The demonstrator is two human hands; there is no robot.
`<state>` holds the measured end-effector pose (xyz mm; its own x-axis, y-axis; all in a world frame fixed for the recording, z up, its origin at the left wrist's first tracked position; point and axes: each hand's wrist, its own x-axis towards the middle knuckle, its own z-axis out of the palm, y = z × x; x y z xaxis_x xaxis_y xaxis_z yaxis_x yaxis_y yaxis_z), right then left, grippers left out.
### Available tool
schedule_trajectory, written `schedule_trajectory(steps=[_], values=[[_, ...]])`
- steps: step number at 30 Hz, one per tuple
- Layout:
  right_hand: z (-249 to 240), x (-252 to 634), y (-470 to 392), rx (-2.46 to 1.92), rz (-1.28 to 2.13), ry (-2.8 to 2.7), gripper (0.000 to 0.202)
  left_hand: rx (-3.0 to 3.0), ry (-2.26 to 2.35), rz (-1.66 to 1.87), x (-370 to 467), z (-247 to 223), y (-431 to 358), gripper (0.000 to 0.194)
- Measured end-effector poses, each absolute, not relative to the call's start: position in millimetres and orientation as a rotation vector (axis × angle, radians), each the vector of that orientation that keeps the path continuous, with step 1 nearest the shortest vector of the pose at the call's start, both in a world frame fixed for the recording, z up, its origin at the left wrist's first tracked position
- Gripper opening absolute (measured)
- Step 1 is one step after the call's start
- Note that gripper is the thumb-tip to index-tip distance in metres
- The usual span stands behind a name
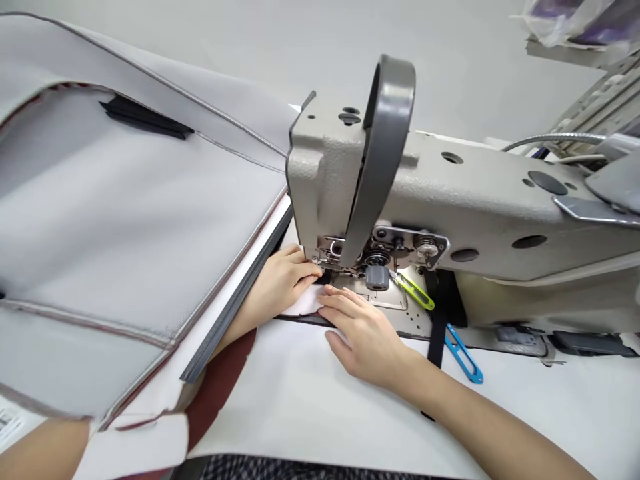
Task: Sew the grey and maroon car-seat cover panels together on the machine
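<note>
A grey sewing machine (pixel 450 193) stands over its metal bed plate (pixel 395 297). My left hand (pixel 280 280) is just left of the needle area, thumb and fingers closed on the edge of a white fabric piece (pixel 303 303) with a dark red underside. Flat on the right part of this piece rest the stretched fingers of my right hand (pixel 357 327), close to the left fingertips. A large sewn grey fabric panel (pixel 125 220) with piped seams drapes over my left forearm. The needle tip is hidden behind the machine head.
Right of the presser area lie a yellow-green thread snipper (pixel 415 291) and a blue one (pixel 465 357). A black strap (pixel 437 320) hangs over the bed's front edge. The white table (pixel 300 400) extends in front. Plastic-wrapped purple items (pixel 580 20) sit at the upper right.
</note>
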<state>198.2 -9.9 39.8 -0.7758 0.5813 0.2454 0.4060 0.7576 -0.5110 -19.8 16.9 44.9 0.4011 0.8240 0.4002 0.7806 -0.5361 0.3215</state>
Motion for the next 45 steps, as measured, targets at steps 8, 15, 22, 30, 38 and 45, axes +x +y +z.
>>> schedule_trajectory(steps=[8, 15, 22, 30, 38, 45], values=[[38, 199, 1, -0.804, 0.794, -2.404, 0.034, 2.725, 1.301, 0.59, -20, 69, 9, 0.016], [42, 187, 11, -1.057, 0.801, -2.21, 0.025, 2.59, 1.208, 0.778, -30, 58, -12, 0.019], [34, 177, 11, -0.902, 0.586, -2.295, 0.022, 2.593, 1.152, 0.785, -30, 52, -8, 0.018], [30, 195, 2, -0.834, 0.428, -2.437, 0.036, 2.672, 1.071, 0.844, -34, 39, -7, 0.025], [30, 191, 8, -0.905, 0.342, -2.421, 0.045, 2.663, 1.141, 0.802, -32, 40, 16, 0.031], [26, 193, 8, -0.857, 0.347, -2.391, 0.042, 2.692, 1.32, 0.818, -25, 43, 26, 0.035]])
